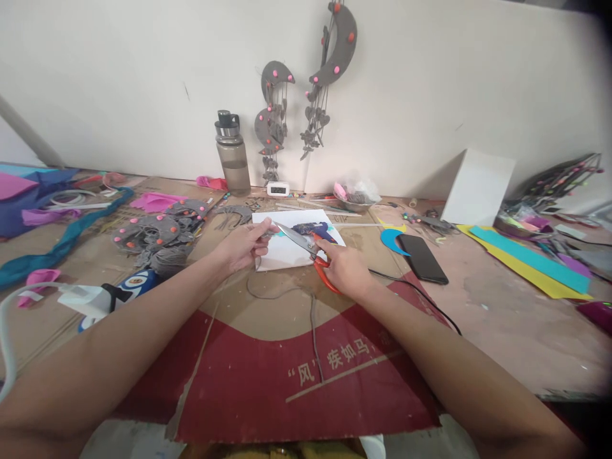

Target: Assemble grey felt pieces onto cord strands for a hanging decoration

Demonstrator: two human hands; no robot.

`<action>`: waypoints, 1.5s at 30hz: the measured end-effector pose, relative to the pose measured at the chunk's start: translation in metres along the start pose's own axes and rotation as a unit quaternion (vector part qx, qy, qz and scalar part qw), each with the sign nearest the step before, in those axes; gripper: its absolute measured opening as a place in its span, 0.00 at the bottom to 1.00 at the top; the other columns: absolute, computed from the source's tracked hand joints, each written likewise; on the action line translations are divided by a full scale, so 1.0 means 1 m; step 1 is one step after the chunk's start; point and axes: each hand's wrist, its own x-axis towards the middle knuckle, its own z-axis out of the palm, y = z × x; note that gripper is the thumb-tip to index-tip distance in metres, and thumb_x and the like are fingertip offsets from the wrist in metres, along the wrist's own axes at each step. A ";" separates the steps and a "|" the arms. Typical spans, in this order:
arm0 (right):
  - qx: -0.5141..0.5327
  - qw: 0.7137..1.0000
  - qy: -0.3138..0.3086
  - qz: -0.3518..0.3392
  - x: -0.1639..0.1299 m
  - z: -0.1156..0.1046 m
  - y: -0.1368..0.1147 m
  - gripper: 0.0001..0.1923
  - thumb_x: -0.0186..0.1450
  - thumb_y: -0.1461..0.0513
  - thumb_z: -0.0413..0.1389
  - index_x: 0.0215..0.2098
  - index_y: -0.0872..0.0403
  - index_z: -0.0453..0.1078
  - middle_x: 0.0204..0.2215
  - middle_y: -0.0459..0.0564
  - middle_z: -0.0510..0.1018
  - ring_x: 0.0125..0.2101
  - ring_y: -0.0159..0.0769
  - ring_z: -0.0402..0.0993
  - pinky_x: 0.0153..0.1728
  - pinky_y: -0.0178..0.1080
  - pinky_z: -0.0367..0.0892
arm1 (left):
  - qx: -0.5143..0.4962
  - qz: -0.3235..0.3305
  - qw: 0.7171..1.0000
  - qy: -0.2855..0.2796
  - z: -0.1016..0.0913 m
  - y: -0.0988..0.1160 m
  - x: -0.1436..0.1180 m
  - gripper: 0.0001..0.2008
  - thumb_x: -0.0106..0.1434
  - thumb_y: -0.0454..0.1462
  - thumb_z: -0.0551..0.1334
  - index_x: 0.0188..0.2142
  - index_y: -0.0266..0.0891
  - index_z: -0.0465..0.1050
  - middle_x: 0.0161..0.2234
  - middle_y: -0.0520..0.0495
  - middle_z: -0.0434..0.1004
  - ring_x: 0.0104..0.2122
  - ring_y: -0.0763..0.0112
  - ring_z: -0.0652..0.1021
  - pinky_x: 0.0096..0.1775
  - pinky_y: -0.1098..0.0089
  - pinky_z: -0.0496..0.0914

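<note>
My right hand (pixel 347 264) grips a pair of scissors (pixel 297 240) by the orange handles, with the metal blades pointing up and to the left. Close to the blade tips is my left hand (pixel 246 245), its fingers pinched together; what they hold, if anything, is too small to make out. Beneath the blades lies a white sheet of paper (pixel 277 260) with a dark blue bundle (pixel 310 228) on it. A thin grey cord (pixel 313 319) trails over the cardboard (pixel 268 376) in front of the hands.
A water bottle (pixel 233 159) and a small digital clock (pixel 278 189) stand by the wall. Grey felt moon hangings (pixel 342 48) hang above. Left lies a pile of grey felt pieces (pixel 153 234) and a glue gun (pixel 138 284); right, a phone (pixel 423 258) and coloured strips (pixel 530 258).
</note>
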 end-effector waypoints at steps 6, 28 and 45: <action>0.083 0.996 0.017 0.028 0.003 0.001 -0.001 0.17 0.65 0.56 0.50 0.51 0.48 0.66 0.39 0.49 0.79 0.38 0.39 0.75 0.37 0.35 0.65 | -0.038 0.057 0.998 -0.010 -0.006 0.000 0.001 0.11 0.54 0.34 0.67 0.37 0.30 0.76 0.24 0.51 0.65 0.22 0.81 0.65 0.25 0.77 0.64; -0.083 0.994 -0.031 0.057 -0.005 -0.018 -0.017 0.21 0.66 0.54 0.45 0.57 0.44 0.60 0.39 0.49 0.80 0.37 0.43 0.76 0.31 0.38 0.60 | -0.020 0.140 0.989 0.035 0.010 0.011 -0.015 0.13 0.48 0.32 0.69 0.33 0.35 0.70 0.27 0.52 0.72 0.27 0.77 0.74 0.34 0.72 0.71; -0.100 0.992 -0.044 0.056 -0.004 -0.017 -0.016 0.20 0.66 0.53 0.44 0.55 0.46 0.61 0.41 0.51 0.79 0.37 0.42 0.75 0.32 0.37 0.60 | -0.013 0.150 0.988 0.036 0.014 0.010 -0.015 0.15 0.45 0.32 0.71 0.31 0.36 0.67 0.25 0.53 0.73 0.24 0.77 0.73 0.28 0.74 0.67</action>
